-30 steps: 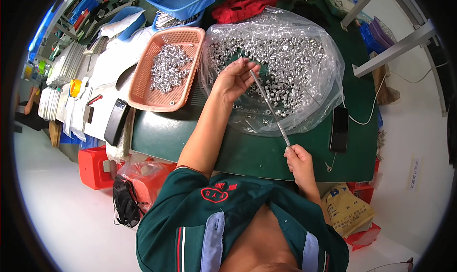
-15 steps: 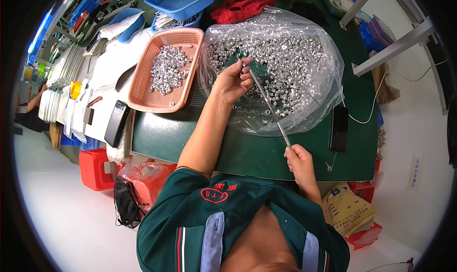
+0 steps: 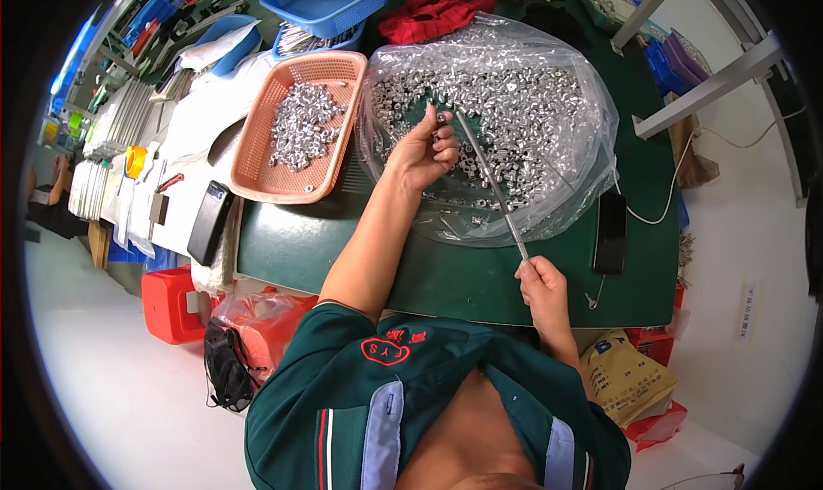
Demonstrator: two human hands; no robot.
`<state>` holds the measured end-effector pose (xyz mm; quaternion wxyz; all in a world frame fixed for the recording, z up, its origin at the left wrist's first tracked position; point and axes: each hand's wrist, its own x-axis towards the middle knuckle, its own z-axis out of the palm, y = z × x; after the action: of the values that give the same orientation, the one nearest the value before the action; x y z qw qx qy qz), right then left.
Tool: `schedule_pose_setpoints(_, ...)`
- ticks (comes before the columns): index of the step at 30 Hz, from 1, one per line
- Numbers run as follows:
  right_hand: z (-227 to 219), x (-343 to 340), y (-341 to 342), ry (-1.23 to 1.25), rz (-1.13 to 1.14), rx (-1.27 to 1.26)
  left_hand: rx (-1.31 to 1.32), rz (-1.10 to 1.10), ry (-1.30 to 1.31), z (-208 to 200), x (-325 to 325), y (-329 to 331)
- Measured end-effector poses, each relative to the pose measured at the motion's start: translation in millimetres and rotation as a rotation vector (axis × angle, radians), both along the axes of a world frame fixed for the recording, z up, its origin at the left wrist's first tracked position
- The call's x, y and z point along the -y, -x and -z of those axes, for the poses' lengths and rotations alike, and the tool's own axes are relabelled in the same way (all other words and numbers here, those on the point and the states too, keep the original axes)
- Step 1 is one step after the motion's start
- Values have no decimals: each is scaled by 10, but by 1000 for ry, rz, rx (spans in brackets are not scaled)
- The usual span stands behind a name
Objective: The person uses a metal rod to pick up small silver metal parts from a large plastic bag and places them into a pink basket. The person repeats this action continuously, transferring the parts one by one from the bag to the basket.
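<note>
My left hand is over the near left part of a clear plastic bag, its thumb and fingers closed on a small metal bushing. Close by, just right of those fingertips, is the far end of a long thin metal rod, apart from the bushing. The rod's near end is in the closed fingers of my right hand, above the front of the green table. Across the bag lie many loose silver metal pieces, with a bare green patch beside my left fingertips.
A pink basket with similar pieces stands left of the bag. Blue baskets and a red cloth sit behind. One black phone lies at right, a black case at left. A grey metal frame rises at right.
The rod's far end has come away from my left fingertips, leaving a small gap. My right hand has shifted slightly right with the rod, and the bushing in my left fingers now shows more plainly.
</note>
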<state>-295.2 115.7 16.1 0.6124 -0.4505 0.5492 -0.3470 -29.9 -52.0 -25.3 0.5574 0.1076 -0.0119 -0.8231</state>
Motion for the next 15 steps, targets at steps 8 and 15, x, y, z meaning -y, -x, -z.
schedule_pose_setpoints(8, 57, 32, -24, -34, -46, 16, 50, 5, -39, -79, -41, 88)
schedule_pose_setpoints(15, -56, 10, 3, -68, -29, 27, 199, -38, -5, -143, -46, 30)
